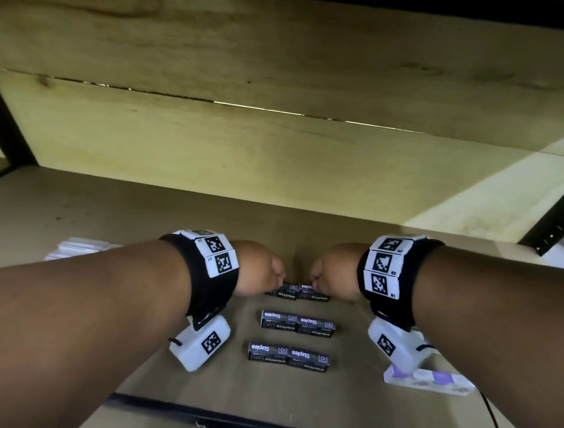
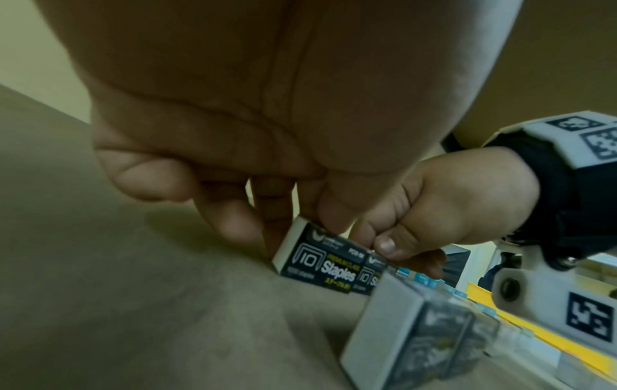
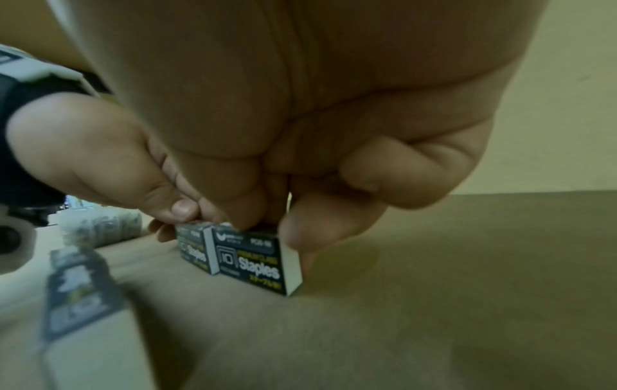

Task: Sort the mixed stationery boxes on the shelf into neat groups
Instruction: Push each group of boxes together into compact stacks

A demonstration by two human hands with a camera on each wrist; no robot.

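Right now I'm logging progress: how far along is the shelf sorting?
Done: two pairs of staples boxes sit in rows. In hand: the left hand and right hand each pinch a box of the far pair. Left: the purple-and-white boxes at right and pale ones at left.

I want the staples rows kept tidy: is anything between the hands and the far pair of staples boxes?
Nothing visible. The left hand already pinches the left staples box, and the right hand pinches the right staples box; both boxes sit side by side on the shelf.
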